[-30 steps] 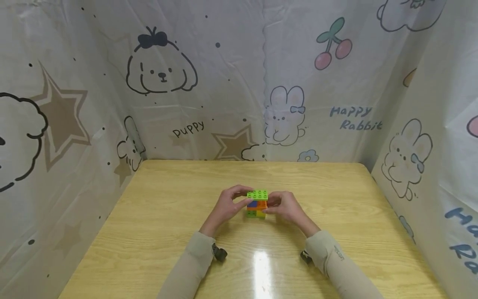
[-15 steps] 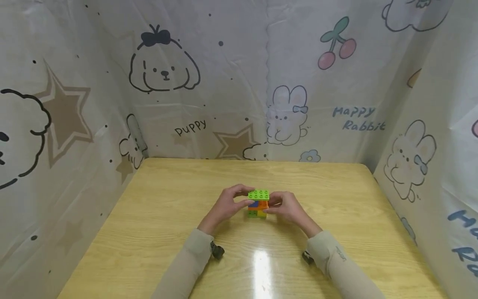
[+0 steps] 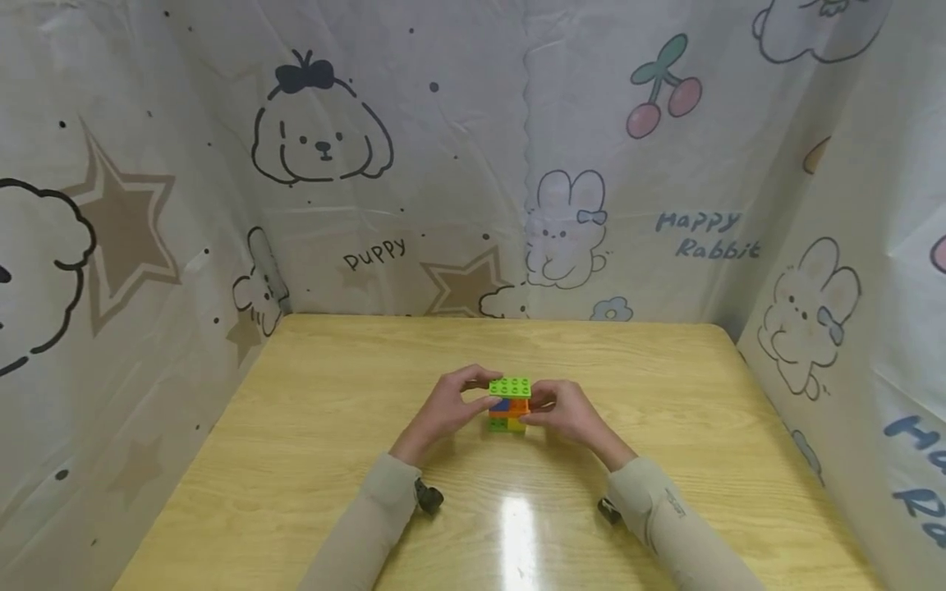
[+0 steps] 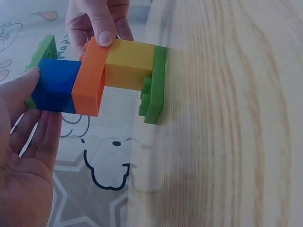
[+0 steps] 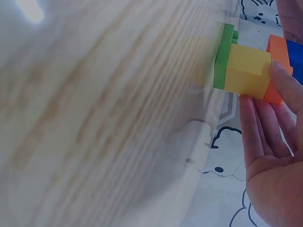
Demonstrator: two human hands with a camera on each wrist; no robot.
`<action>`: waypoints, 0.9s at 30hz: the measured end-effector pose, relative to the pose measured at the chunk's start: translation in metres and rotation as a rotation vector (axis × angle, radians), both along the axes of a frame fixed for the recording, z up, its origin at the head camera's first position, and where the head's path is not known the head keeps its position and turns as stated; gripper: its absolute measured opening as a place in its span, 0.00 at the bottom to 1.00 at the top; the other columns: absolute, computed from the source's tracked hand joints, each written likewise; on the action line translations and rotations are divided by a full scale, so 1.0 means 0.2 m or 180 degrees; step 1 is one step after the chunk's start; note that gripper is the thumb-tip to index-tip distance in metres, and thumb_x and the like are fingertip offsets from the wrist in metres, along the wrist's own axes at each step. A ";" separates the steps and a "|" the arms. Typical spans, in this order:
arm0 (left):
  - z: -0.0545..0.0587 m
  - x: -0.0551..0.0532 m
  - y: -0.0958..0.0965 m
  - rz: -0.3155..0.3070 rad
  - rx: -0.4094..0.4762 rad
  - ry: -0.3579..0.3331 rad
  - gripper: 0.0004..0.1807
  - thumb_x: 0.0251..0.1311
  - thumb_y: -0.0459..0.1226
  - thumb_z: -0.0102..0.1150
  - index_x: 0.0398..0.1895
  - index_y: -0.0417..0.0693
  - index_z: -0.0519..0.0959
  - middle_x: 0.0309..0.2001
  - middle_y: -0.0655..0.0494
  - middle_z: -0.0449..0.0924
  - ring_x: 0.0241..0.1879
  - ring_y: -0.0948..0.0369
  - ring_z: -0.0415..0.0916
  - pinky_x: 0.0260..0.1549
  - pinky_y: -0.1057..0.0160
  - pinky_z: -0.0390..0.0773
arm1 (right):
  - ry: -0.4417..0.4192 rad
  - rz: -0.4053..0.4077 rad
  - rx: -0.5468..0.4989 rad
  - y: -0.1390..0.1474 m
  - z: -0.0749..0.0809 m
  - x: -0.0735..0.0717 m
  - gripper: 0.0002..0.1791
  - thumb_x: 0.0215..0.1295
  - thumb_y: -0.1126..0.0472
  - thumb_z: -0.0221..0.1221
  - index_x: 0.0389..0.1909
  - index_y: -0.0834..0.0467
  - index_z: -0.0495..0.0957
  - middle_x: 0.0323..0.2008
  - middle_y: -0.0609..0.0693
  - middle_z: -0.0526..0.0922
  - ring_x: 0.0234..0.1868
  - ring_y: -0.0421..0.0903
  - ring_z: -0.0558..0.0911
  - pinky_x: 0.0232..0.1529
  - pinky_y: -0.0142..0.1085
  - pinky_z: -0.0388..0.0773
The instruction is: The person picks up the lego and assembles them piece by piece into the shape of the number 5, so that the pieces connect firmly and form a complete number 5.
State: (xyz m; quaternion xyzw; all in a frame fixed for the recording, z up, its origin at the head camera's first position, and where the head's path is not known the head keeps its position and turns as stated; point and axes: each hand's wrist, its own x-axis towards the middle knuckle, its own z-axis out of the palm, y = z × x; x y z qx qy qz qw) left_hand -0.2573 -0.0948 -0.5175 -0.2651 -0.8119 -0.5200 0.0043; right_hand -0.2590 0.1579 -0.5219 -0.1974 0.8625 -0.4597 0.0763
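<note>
A small tower of toy building bricks stands upright at mid-table. From the bottom up it has a green flat brick [image 4: 158, 87], a yellow brick [image 4: 129, 62], an orange brick [image 4: 89, 79], a blue brick [image 4: 57, 84] and a bright green studded flat brick [image 3: 510, 387]. Yellow sits toward the right, blue toward the left, with a gap beneath the orange on the left side. My left hand [image 3: 446, 408] pinches the blue brick, its thumb close under the top green one. From the right, my right hand [image 3: 569, 409] holds the orange brick, thumb at its joint with the yellow.
The wooden table [image 3: 332, 386] extends around the tower on every side. Patterned cloth [image 3: 443, 123] hangs along its back, left and right. A small dark wrist camera [image 3: 429, 497] sits at the left cuff, another wrist camera [image 3: 609, 510] at the right.
Both hands keep their hold and the brick tower stays in place. Only a slight shift of the head view shows.
</note>
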 end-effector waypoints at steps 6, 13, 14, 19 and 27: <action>0.00 0.00 0.00 -0.0018 0.0002 -0.0009 0.17 0.67 0.37 0.68 0.58 0.52 0.82 0.58 0.56 0.84 0.57 0.56 0.81 0.65 0.53 0.78 | -0.0020 -0.0037 0.0004 0.00 0.00 0.00 0.14 0.59 0.64 0.75 0.45 0.59 0.87 0.42 0.53 0.90 0.44 0.48 0.88 0.47 0.41 0.88; -0.01 -0.01 0.00 -0.0006 -0.0004 0.0030 0.17 0.67 0.38 0.68 0.58 0.53 0.82 0.58 0.57 0.84 0.56 0.57 0.81 0.65 0.53 0.78 | -0.0042 -0.0008 -0.0068 0.00 -0.01 -0.01 0.15 0.58 0.64 0.75 0.46 0.60 0.87 0.43 0.54 0.90 0.45 0.49 0.88 0.48 0.40 0.88; -0.01 -0.01 0.00 -0.0008 0.0002 0.0036 0.17 0.67 0.38 0.68 0.58 0.53 0.82 0.58 0.57 0.84 0.56 0.57 0.81 0.65 0.53 0.78 | -0.0042 -0.0009 -0.0072 0.00 -0.01 -0.01 0.15 0.59 0.64 0.75 0.46 0.60 0.87 0.43 0.54 0.90 0.45 0.49 0.89 0.48 0.40 0.88; -0.01 -0.01 -0.01 -0.0028 0.0039 0.0035 0.18 0.69 0.39 0.67 0.61 0.54 0.81 0.58 0.58 0.84 0.57 0.57 0.81 0.66 0.51 0.78 | -0.0048 -0.0026 -0.0076 0.00 -0.01 -0.02 0.16 0.59 0.63 0.75 0.47 0.58 0.87 0.44 0.53 0.90 0.45 0.49 0.88 0.49 0.40 0.88; -0.04 -0.03 0.00 -0.0007 0.0078 -0.0001 0.22 0.68 0.37 0.67 0.64 0.51 0.79 0.60 0.55 0.82 0.59 0.52 0.80 0.66 0.49 0.77 | -0.0101 -0.0057 -0.0080 0.01 -0.02 -0.02 0.15 0.60 0.60 0.75 0.47 0.58 0.87 0.44 0.52 0.90 0.46 0.48 0.88 0.51 0.42 0.87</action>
